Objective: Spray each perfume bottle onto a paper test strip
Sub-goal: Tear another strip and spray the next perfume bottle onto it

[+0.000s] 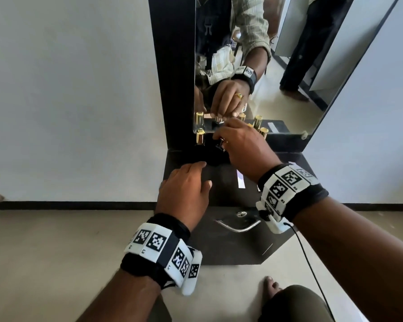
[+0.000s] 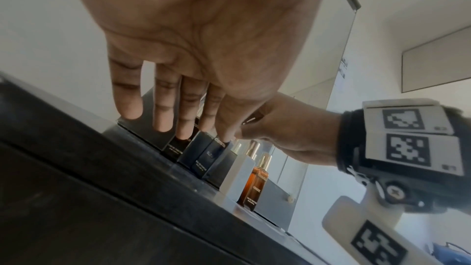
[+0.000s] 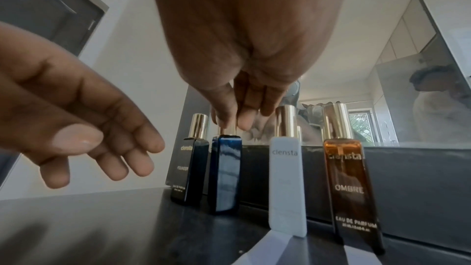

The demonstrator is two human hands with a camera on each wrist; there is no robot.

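Several slim perfume bottles stand in a row on a black dresser top (image 1: 219, 191) against a mirror: a dark one (image 3: 190, 166), a blue one (image 3: 225, 174), a white one (image 3: 286, 184) and an amber one (image 3: 350, 188). My right hand (image 1: 219, 137) (image 3: 230, 125) pinches the top of the blue bottle, and its cap is hidden by my fingers. My left hand (image 1: 206, 174) (image 3: 119, 148) hovers open just above the dresser, in front of the dark bottle, holding nothing. White paper test strips (image 1: 241, 182) (image 3: 267, 249) lie flat in front of the white bottle.
The mirror (image 1: 289, 66) rises right behind the bottles and reflects my hand and another person standing. A drawer with a metal handle (image 1: 237, 226) sits below the dresser's front edge. White walls flank the dresser on both sides.
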